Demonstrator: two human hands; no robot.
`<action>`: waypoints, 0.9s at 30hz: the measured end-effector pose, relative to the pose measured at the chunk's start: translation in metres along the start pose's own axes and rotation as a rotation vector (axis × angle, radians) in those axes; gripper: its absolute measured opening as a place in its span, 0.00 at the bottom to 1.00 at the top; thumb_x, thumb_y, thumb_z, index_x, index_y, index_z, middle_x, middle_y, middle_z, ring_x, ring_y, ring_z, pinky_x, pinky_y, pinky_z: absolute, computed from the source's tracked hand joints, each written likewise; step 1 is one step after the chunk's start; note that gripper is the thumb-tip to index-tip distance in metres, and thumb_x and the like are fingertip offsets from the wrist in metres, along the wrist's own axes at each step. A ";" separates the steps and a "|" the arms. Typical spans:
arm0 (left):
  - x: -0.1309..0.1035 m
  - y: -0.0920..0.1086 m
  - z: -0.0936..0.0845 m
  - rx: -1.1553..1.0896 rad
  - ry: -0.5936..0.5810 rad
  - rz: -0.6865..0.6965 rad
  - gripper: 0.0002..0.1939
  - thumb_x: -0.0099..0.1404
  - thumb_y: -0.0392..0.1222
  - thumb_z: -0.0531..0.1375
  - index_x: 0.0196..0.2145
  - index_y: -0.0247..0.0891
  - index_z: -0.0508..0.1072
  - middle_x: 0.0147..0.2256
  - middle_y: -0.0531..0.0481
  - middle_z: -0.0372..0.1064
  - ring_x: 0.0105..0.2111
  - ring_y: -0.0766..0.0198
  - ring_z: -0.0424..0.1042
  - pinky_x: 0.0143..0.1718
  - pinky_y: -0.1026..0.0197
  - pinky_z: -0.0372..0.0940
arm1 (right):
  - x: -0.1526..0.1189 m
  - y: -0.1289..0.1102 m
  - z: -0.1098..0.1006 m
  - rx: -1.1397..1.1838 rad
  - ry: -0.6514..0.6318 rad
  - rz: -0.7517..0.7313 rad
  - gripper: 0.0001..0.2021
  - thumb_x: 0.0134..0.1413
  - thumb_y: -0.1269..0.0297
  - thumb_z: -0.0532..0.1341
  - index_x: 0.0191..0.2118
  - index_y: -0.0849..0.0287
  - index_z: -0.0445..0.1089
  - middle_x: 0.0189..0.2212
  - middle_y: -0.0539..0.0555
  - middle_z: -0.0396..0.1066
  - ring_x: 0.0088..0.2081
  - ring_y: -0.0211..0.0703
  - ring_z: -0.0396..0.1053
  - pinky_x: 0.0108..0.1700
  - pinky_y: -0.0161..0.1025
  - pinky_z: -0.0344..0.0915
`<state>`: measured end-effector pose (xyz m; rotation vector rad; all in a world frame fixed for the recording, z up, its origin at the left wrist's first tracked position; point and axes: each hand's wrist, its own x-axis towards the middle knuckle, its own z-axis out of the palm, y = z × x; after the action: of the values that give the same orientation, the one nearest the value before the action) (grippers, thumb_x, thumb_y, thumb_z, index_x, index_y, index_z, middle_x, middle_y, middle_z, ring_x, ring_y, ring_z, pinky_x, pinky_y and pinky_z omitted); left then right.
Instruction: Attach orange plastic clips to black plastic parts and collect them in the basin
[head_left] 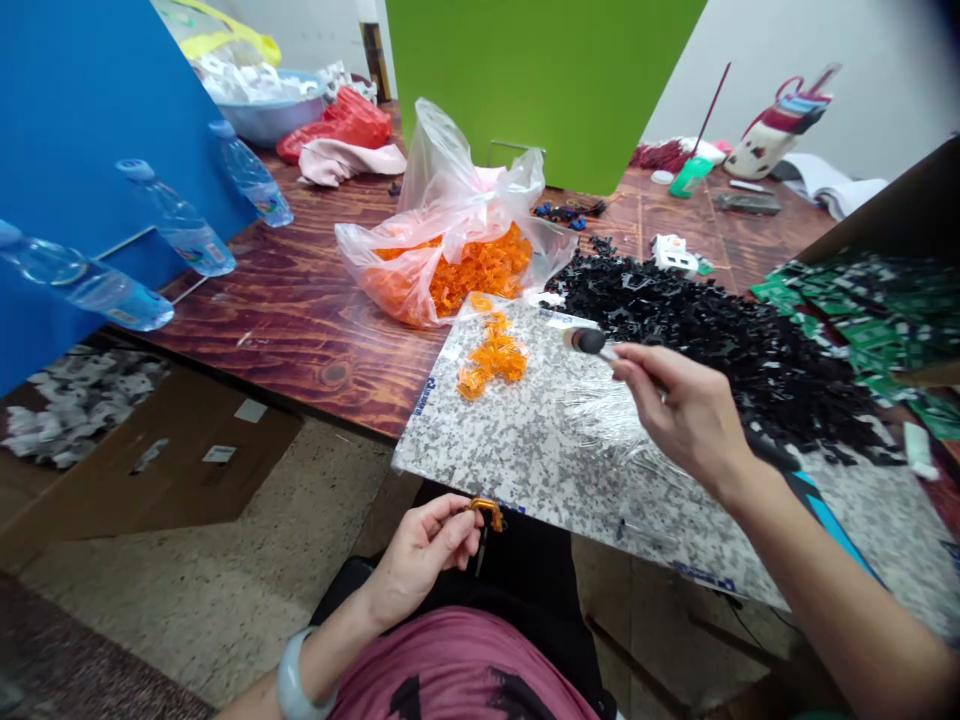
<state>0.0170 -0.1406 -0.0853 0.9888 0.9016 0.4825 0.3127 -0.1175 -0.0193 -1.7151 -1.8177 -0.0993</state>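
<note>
Head view, your left fingers (453, 534) pinching a glossy, hooked orange piece (490, 510), your right fingers (634, 368) gripping a black-headed tool (589, 341), loose orange parts (496, 358) beyond the left.

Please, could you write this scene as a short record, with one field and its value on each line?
Left hand: pinches an orange piece near the board's front edge
Right hand: holds a small dark-headed tool above the board
Near right hand: silvery strands, lying on the board
On board, left: loose orange pieces
Behind those: plastic bag with more orange pieces
Right of bag: heap of black parts
Far left: three bottles
</note>
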 end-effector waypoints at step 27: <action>0.005 -0.002 -0.003 0.002 -0.023 0.010 0.17 0.60 0.52 0.60 0.35 0.33 0.71 0.24 0.55 0.64 0.21 0.73 0.60 0.23 0.70 0.55 | -0.019 -0.043 -0.007 0.059 -0.088 -0.070 0.11 0.62 0.63 0.53 0.45 0.56 0.69 0.33 0.55 0.73 0.28 0.42 0.69 0.29 0.37 0.63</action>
<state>0.0172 -0.1367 -0.0895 0.9998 0.8771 0.4782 0.2744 -0.1437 -0.0074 -1.6386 -1.9263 0.0004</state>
